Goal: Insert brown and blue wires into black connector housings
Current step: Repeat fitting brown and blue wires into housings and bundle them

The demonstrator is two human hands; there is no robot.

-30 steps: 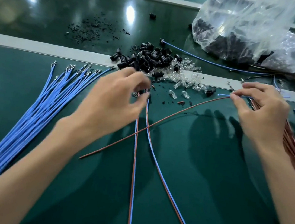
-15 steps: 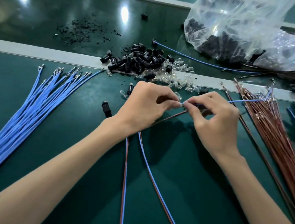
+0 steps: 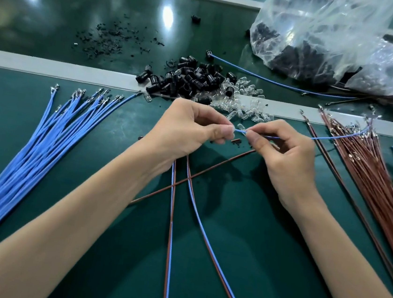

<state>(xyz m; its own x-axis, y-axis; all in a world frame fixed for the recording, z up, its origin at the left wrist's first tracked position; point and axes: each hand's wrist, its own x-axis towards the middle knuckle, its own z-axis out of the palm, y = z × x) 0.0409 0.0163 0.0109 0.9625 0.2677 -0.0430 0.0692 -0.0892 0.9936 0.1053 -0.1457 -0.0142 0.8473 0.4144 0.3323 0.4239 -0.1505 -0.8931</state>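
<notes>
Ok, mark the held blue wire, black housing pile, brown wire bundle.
held blue wire (image 3: 334,137): head view, free span.
black housing pile (image 3: 191,78): head view, centre.
brown wire bundle (image 3: 369,173): head view, mid-length.

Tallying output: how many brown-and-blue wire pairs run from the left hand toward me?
2: one pair straight down, another pair slanting right; upper ends hidden under the left hand.
</notes>
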